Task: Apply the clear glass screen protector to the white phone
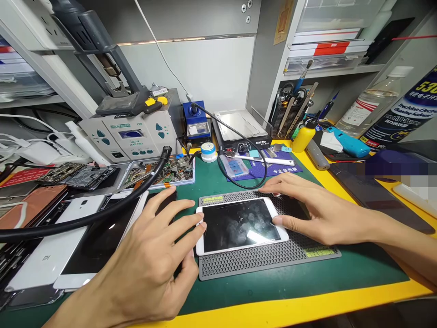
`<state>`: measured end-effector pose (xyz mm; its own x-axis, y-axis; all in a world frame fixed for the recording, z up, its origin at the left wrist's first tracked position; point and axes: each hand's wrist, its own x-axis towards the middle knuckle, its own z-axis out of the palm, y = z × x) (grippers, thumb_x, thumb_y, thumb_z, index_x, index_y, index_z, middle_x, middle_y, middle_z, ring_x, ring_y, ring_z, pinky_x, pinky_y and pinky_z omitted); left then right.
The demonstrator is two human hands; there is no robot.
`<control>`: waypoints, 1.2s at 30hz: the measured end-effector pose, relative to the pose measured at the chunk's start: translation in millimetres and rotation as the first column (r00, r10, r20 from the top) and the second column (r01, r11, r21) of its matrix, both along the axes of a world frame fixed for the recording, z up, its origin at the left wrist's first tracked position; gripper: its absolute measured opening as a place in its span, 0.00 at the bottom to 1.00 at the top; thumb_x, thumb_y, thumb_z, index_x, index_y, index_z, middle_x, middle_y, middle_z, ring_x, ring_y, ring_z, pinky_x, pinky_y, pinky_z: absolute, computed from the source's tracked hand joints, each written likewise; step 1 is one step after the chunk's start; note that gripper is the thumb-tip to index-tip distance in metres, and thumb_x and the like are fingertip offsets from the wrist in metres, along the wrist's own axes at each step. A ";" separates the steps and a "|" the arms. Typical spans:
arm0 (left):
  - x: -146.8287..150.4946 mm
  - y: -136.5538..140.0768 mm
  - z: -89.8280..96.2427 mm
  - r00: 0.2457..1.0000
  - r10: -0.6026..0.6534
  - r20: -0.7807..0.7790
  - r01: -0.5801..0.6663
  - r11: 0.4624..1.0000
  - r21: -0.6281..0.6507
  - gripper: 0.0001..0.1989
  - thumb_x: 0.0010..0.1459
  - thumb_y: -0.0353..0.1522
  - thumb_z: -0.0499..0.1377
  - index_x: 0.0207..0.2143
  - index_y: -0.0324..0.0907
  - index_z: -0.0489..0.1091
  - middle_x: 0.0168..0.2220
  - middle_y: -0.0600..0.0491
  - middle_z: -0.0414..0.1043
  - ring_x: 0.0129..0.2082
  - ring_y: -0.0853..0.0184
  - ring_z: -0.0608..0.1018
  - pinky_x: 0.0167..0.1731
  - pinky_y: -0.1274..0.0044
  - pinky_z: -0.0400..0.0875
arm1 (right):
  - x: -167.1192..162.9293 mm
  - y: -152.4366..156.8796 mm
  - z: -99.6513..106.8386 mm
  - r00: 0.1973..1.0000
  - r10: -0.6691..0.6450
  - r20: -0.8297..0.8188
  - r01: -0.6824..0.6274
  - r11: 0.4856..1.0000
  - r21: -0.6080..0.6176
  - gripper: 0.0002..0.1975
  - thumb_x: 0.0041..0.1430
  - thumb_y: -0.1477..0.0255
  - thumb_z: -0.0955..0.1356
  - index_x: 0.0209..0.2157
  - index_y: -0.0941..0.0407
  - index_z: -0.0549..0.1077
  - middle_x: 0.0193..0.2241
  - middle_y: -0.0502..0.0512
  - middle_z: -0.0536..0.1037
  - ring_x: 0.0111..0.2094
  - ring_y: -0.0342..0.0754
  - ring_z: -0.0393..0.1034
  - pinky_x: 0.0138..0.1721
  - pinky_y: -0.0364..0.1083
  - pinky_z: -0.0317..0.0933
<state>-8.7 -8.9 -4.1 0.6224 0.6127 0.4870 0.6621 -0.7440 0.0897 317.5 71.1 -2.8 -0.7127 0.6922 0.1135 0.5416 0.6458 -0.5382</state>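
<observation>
A white smartphone (239,228) with a smudged black screen lies sideways on a grey honeycomb mat (235,266). My left hand (160,250) is open at its left end, two fingertips resting on the white bezel and the thumb near the mat's edge. At the opposite end, my right hand (317,214) is open too, with its thumb touching the phone's right bezel and its fingers stretched past the upper corner. Beneath the right palm, a dark flat piece (293,207) shows in part; I cannot make out what it is.
Several phones, including a white one (56,241), lie at left under a black hose (112,214). Behind stand a hot-air station (133,136), a tray of circuit boards (193,177) and a heating plate (242,125). A tool holder (285,111) and yellow bottle (305,134) stand at right.
</observation>
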 end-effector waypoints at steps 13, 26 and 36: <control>-1.7 0.7 -2.9 0.999 0.031 -0.044 -0.031 0.999 -0.005 0.19 0.53 0.22 0.58 0.47 0.36 0.79 0.48 0.46 0.81 0.53 0.48 0.75 0.61 0.45 0.60 | 0.4 -0.5 0.4 1.000 -0.002 0.012 0.002 1.000 0.007 0.25 0.62 0.62 0.71 0.59 0.50 0.69 0.55 0.61 0.72 0.56 0.60 0.68 0.56 0.58 0.66; -2.4 3.0 -6.6 0.990 0.075 -0.118 -0.077 0.997 -0.015 0.21 0.57 0.24 0.56 0.52 0.32 0.76 0.54 0.45 0.78 0.57 0.46 0.73 0.63 0.46 0.59 | 0.9 0.8 -2.0 1.000 0.007 0.017 -0.007 1.000 0.016 0.25 0.61 0.62 0.72 0.59 0.50 0.69 0.55 0.60 0.72 0.56 0.59 0.67 0.56 0.58 0.65; -1.9 1.5 -7.0 0.984 0.090 -0.153 -0.096 0.995 -0.033 0.22 0.59 0.26 0.55 0.55 0.31 0.75 0.58 0.44 0.75 0.60 0.45 0.70 0.64 0.46 0.57 | 1.3 0.7 -3.5 1.000 -0.001 0.014 0.000 1.000 0.023 0.25 0.61 0.61 0.72 0.58 0.50 0.70 0.55 0.60 0.72 0.56 0.60 0.67 0.55 0.57 0.66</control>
